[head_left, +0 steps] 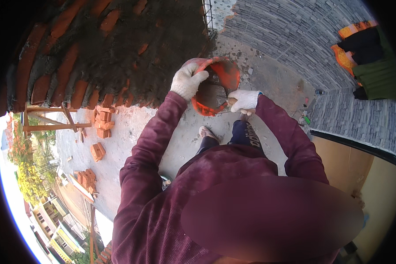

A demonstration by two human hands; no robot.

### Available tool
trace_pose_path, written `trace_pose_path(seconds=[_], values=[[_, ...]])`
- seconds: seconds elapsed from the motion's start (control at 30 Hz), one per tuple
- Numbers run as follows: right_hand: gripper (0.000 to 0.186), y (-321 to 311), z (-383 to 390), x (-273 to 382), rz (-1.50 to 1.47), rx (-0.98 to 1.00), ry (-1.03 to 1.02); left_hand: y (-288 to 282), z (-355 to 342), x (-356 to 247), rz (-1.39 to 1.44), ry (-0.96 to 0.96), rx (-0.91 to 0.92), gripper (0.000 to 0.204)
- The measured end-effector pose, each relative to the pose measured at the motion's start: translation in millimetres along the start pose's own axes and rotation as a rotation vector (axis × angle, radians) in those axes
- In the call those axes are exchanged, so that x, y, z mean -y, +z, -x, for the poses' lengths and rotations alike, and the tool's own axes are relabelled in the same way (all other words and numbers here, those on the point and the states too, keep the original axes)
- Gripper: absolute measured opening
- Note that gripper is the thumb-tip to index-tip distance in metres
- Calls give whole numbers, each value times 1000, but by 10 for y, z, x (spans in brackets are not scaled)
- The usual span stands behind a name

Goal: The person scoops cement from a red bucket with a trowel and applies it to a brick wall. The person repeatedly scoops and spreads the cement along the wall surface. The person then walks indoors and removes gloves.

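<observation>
Your trowel [214,96] lies in the mouth of the orange bucket [202,109], its long axis running left from the handle at the bucket's right rim; your right hand [244,100] is nearer, curled closed around that handle. Your left hand [189,82] clasps the bucket's upper-left rim, thumb over the edge, fingers partly hidden. Both wear pale knitted gloves. The round bucket looks like smeared plastic, the blade flat, grey metal. Left of the bucket rises rough red brickwork [68,61] caked with dark mortar; upper right of it, grey stone-patterned wall [286,33].
</observation>
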State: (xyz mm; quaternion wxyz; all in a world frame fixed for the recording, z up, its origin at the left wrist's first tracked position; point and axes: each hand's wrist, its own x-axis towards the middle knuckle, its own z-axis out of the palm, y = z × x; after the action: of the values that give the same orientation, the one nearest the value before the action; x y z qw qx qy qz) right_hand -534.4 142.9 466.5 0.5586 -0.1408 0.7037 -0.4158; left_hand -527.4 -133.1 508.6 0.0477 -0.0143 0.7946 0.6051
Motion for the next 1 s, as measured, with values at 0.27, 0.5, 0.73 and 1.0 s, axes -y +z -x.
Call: trace_pose_path(seconds=[0.27,0.5,0.73,1.0], values=[[31,730,259,87,-351,-75,-81,-275,459,45,10,-155,-123,22],[23,761,460,-219,-770,30,-161,-132,559,223,190,-170,-243,15],[39,804,519,-366,-900,37,-231,31,614,250,171,-168,-379,21],[21,943,467,-379,-1026,4,-349,158,471,322,321,-259,-442,19]])
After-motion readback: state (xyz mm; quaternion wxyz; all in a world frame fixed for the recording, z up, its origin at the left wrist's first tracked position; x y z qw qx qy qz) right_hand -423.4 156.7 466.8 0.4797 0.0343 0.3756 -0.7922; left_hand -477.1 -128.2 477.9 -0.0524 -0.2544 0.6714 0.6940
